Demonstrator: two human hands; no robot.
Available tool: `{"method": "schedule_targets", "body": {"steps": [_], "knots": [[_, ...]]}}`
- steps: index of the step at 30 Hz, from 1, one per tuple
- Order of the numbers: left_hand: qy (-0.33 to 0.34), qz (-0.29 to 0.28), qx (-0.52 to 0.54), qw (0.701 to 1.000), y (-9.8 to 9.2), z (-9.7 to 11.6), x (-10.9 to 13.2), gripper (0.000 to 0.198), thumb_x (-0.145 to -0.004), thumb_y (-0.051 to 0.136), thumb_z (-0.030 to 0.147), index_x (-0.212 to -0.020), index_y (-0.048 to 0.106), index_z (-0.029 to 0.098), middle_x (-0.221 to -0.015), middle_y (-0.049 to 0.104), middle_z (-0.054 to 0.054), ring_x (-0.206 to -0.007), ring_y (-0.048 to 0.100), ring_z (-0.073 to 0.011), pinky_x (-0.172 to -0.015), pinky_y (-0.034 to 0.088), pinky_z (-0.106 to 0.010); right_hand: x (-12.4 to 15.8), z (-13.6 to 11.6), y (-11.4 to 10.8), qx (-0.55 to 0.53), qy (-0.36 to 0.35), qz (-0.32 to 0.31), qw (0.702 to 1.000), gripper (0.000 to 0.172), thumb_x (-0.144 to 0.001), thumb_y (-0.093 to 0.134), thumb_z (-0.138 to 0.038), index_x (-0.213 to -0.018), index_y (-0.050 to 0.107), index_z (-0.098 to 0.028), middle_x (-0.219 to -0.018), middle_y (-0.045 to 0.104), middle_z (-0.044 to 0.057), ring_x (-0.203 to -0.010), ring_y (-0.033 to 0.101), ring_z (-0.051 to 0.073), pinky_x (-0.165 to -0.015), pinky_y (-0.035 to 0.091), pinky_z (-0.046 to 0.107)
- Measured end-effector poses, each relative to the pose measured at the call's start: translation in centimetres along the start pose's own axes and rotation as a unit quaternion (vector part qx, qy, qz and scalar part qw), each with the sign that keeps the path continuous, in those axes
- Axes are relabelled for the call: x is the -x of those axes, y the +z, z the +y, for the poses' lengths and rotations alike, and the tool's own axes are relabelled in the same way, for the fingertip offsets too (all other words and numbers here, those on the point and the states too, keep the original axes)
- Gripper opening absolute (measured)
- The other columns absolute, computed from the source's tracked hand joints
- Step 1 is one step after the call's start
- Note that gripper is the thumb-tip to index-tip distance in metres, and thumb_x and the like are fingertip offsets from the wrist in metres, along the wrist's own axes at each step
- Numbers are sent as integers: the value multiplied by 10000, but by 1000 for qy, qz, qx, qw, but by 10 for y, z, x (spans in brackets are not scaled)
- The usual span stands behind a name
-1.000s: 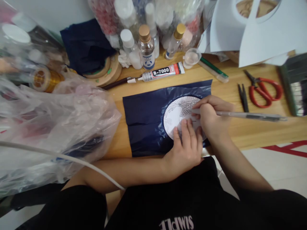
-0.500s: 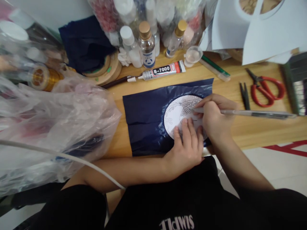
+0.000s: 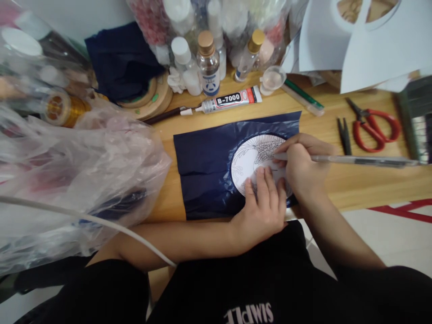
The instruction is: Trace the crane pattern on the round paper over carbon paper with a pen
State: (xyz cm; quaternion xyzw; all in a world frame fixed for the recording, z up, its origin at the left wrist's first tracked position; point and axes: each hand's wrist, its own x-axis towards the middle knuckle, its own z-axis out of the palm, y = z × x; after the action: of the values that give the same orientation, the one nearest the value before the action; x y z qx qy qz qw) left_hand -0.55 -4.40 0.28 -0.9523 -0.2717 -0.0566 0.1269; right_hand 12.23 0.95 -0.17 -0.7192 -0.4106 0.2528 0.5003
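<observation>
A dark blue sheet (image 3: 205, 166) lies on the wooden table (image 3: 364, 180). On it rests a round white paper with a line drawing of a bird (image 3: 249, 157). My left hand (image 3: 261, 209) lies with its fingers flat on the lower part of the round paper, pressing it down. My right hand (image 3: 300, 164) is closed round a long clear pen (image 3: 357, 159). The pen's tip touches the drawing near its upper right, and its far end points right.
Behind the sheet lie a B-7000 glue tube (image 3: 232, 99), small bottles (image 3: 207, 63) and a green-capped pen (image 3: 303, 96). Red scissors (image 3: 374, 123) and black tweezers (image 3: 343, 135) are at the right. A crumpled plastic bag (image 3: 81, 171) fills the left; white paper sheets (image 3: 367, 40) hang at the back right.
My right hand and the pen have shifted slightly on the drawing. My left hand has stayed pressed on the round paper.
</observation>
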Motion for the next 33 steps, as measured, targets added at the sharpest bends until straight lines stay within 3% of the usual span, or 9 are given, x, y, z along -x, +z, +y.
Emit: {"method": "schedule_targets", "body": {"steps": [16, 22, 33], "knots": [[-6, -1, 4, 1000, -1, 1, 0, 729, -939, 332, 589, -1275, 540, -24, -1238, 583, -303, -1157, 583, -404, -896, 472, -485, 0, 1, -3, 16, 10, -30, 999, 196, -643, 453, -140, -541, 618, -168, -487, 592, -26, -436, 546, 95, -443, 421, 219], [-7, -3, 0, 1000, -1, 1, -1, 733, -935, 336, 590, -1287, 533, -22, -1241, 584, -298, -1152, 587, -398, -896, 473, -480, 0, 4, -3, -1, -11, 20, 1000, 210, -652, 441, -125, -527, 601, -178, -471, 559, -35, -425, 525, 88, -439, 422, 217], [-8, 1, -1, 1000, 0, 1, -1, 718, -932, 343, 576, -1277, 542, -22, -1233, 592, -291, -1144, 594, -396, -888, 488, -476, 0, 4, -3, 4, -10, -14, 1000, 211, -653, 442, -119, -532, 599, -192, -480, 576, -44, -436, 544, 94, -446, 425, 224]]}}
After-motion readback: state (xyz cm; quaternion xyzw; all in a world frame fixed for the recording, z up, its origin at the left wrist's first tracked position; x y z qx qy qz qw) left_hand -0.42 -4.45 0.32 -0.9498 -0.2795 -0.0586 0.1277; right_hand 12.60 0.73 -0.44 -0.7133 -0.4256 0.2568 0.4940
